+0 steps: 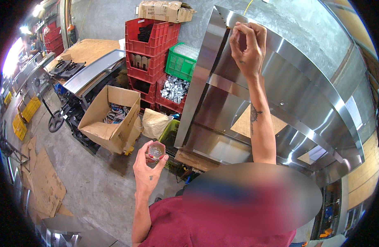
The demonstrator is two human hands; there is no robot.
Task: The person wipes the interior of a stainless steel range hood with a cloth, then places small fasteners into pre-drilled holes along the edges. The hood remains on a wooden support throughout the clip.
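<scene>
- Well, the left hand (149, 171) pinches the cup (157, 151) by its sides, left of the steel (305, 105); best kept level.
- The right hand (250, 46) curls its fingers together near the steel's top; I can't tell if they hold anything.

Concrete floor (84, 183) lies left of the left hand (149, 168), giving it room to swing outward. Ahead of that hand, an open cardboard box (125, 128) and stacked red crates (158, 61) stand in the way. A large steel frame (294, 88) spreads beneath and right of the right hand (248, 45); the gap there is hard to judge.
</scene>
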